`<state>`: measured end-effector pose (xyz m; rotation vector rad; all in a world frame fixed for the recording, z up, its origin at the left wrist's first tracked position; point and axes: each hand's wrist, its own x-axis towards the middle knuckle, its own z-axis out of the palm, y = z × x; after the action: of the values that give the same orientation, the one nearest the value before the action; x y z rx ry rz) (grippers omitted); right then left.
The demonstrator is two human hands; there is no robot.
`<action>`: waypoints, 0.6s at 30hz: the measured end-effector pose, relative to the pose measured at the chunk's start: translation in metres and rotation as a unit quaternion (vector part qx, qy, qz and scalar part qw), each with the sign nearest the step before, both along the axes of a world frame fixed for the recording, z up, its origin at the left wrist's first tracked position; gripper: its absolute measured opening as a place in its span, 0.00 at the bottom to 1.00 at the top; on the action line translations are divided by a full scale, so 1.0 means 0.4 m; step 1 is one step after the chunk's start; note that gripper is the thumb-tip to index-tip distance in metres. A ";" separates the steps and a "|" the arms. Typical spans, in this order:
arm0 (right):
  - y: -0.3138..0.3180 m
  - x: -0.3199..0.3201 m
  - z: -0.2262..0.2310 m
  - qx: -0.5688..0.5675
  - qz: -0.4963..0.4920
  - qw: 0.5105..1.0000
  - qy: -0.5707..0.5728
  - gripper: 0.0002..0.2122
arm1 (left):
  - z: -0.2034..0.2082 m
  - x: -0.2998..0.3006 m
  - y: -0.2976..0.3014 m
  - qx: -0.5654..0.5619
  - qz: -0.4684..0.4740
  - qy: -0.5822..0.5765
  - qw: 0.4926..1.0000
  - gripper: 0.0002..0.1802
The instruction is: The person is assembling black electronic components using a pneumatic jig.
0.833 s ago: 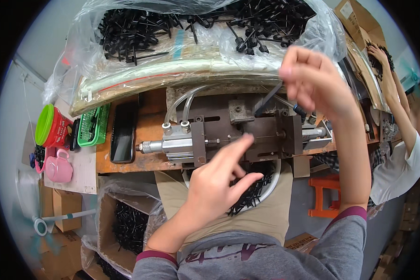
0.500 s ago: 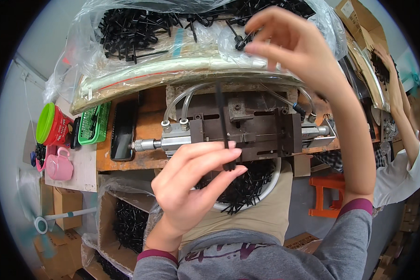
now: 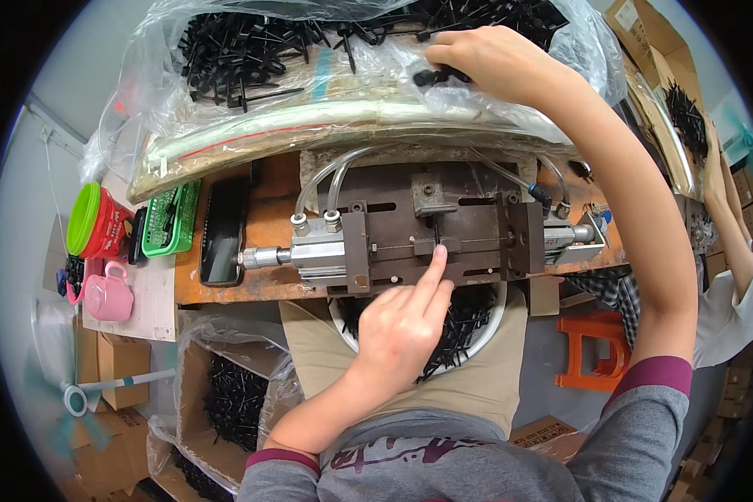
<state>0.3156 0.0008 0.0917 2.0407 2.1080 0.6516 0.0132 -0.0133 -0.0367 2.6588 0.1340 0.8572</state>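
Observation:
My left hand (image 3: 403,330) stretches its index finger forward, the other fingers curled and nothing visible in its grasp. That fingertip rests at the small centre block of a dark metal clamping fixture (image 3: 393,201), on the near end of a thin black plastic stem (image 3: 437,227) lying there. Farther off, my right hand (image 3: 502,63) reaches over the clear plastic sheet, fingers closed around a black plastic stemmed part (image 3: 433,78); the palm hides some of it. A heap of similar black parts (image 3: 234,58) lies on the plastic at the back.
A white-rimmed bowl (image 3: 481,347) of black parts sits on my lap. Left stand a phone (image 3: 224,230), a green basket (image 3: 152,234) and a pink cup (image 3: 109,294). A lined carton (image 3: 194,402) stands lower left, an orange stool (image 3: 571,351) at right. Another person's arm (image 3: 719,201) shows far right.
The long black part that was in my left fingers now lies in the fixture, with my index finger on it. My right hand has closed on a part on the plastic.

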 end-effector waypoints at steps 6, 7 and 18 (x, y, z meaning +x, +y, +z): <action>-0.096 0.032 0.019 0.102 0.026 0.993 0.053 0.17 | 0.004 0.004 0.019 -0.016 -0.006 -0.007 1.000 0.14; -0.113 0.042 0.021 0.122 0.035 0.991 0.053 0.17 | 0.002 0.003 0.018 -0.016 -0.005 -0.005 1.000 0.14; -0.268 0.025 0.102 0.362 -0.080 0.795 0.481 0.12 | 0.005 0.005 0.024 -0.011 -0.028 -0.009 1.000 0.15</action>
<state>0.3255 -0.1066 0.1325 3.5387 2.2372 0.4603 0.0152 -0.0036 -0.0346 2.6202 0.0649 0.8575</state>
